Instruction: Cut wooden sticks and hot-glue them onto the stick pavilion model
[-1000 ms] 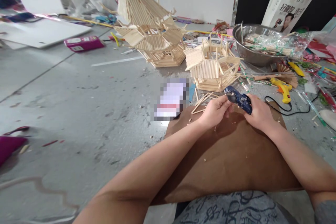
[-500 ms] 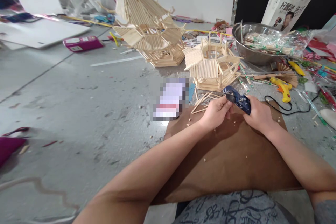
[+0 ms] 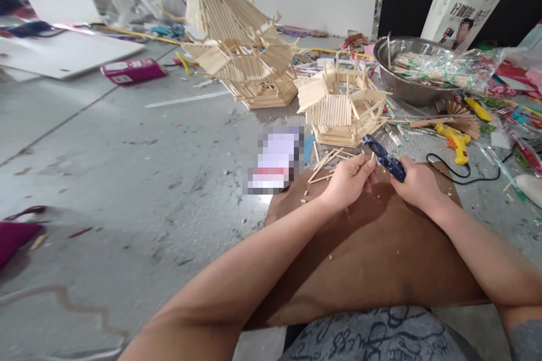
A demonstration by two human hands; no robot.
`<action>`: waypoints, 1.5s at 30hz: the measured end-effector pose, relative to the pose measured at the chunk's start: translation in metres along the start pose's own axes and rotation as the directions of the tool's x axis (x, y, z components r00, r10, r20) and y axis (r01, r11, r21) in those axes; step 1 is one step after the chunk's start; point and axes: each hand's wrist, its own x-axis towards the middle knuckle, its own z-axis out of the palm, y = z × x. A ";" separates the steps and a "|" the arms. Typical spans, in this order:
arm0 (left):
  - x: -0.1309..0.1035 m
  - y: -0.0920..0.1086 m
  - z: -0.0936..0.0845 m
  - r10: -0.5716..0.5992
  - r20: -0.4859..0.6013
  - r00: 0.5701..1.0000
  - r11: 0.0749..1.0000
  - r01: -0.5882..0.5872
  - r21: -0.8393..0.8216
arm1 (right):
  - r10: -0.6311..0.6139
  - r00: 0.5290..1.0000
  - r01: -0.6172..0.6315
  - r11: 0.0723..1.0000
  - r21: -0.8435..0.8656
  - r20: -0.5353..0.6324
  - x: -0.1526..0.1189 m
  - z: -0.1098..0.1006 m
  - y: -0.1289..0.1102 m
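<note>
My left hand (image 3: 349,180) pinches a short wooden stick (image 3: 373,155) above a brown sheet (image 3: 381,254). Close on its right, my right hand (image 3: 417,183) is wrapped round a dark blue hand tool (image 3: 386,161), whose head points up and left past the stick. Beyond my hands stands a small hexagonal stick model (image 3: 339,110), and behind it to the left a taller one (image 3: 249,65) with a pointed roof. Loose sticks (image 3: 324,166) lie at the sheet's far edge, and small chips are scattered on the sheet.
A phone (image 3: 275,161), blurred out, lies left of the sticks. At the right are a yellow glue gun (image 3: 455,142) with a black cord and a metal bowl (image 3: 385,76) of wrapped sticks. A purple pack (image 3: 133,70) lies at the left.
The blue tool has turned slightly and come off my left fingertips, so the stick between them now shows. My left hand has barely moved.
</note>
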 end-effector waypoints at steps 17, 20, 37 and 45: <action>0.003 0.004 -0.006 -0.022 -0.198 0.980 0.966 0.073 0.249 | -0.141 0.976 0.144 0.990 0.006 -0.168 0.004 0.005 0.012; 0.003 0.004 -0.006 -0.013 -0.178 0.984 0.956 0.065 0.287 | -0.183 0.963 0.174 0.983 -0.060 -0.199 0.004 0.008 0.013; 0.011 0.004 -0.024 0.136 0.014 0.991 0.759 -0.113 0.641 | -0.283 0.939 0.239 0.946 -0.220 -0.197 0.010 0.004 0.024; 0.011 0.008 -0.026 0.074 0.022 0.997 0.791 -0.072 0.608 | -0.271 0.943 0.238 0.954 -0.181 -0.193 0.010 0.005 0.027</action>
